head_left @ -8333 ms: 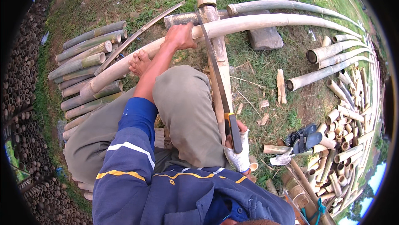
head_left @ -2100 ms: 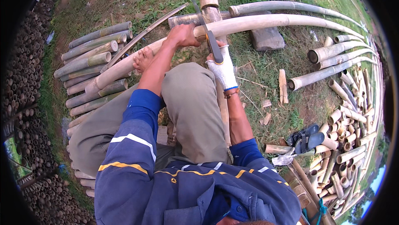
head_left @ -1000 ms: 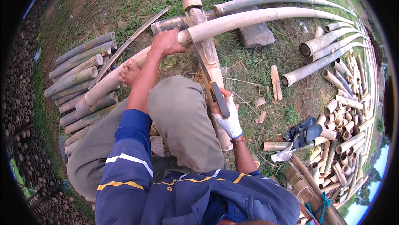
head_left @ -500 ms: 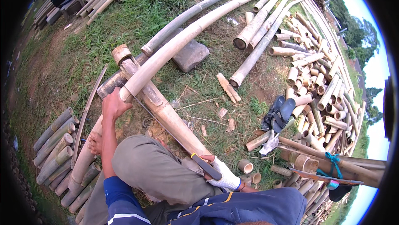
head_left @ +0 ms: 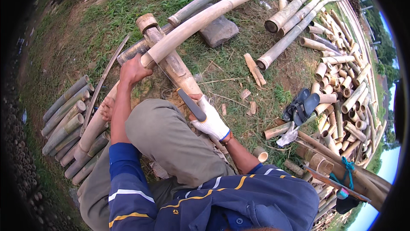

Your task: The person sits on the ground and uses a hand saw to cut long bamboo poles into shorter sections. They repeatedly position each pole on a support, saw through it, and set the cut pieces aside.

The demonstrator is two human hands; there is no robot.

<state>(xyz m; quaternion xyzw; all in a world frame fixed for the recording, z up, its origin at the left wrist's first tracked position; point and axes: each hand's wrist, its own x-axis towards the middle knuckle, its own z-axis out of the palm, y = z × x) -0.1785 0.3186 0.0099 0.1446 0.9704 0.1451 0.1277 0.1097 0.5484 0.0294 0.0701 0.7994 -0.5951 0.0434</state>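
A long, pale bamboo pole (head_left: 200, 19) lies slantwise across a thicker bamboo support (head_left: 177, 68). My bare left hand (head_left: 135, 69) is wrapped round the pole, close beside a cut line. In my right hand (head_left: 210, 118), covered by a white knitted glove, is a handsaw (head_left: 190, 103) with a dark grey and yellow handle. Its thin blade runs up to the pole just right of my left hand; how deep it sits in the bamboo I cannot tell. My bare foot (head_left: 107, 108) is against the pole's lower stretch.
Cut bamboo lengths (head_left: 64, 122) are stacked at left. A large pile of short bamboo pieces (head_left: 341, 94) spreads along the right, with dark sandals (head_left: 302, 105) before it. A stone block (head_left: 218, 31) and several long poles (head_left: 294, 21) lie beyond. A bamboo frame tied with teal cord (head_left: 348, 171) stands near right.
My right hand has pushed the saw forward, so its handle is now much closer to the pole. My left hand keeps its hold. The whole view has shifted somewhat.
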